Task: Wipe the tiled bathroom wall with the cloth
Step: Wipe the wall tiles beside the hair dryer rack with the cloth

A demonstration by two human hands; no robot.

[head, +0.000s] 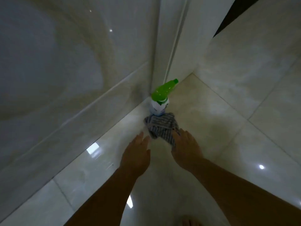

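A crumpled blue-and-white striped cloth [160, 126] lies on the glossy floor near the corner, just in front of a white spray bottle [160, 101] with a green trigger head. The tiled wall [65, 70] rises on the left. My right hand [185, 147] reaches down with straight fingers, its fingertips over the cloth's near right edge; whether they touch it is unclear. My left hand [137, 154] hovers flat and empty just left of the cloth.
A white door frame [172, 38] runs up from the corner behind the bottle. Pale floor tiles [219, 119] spread to the right. My bare toes [189, 221] show at the bottom edge. A dark opening [231, 18] sits at the top right.
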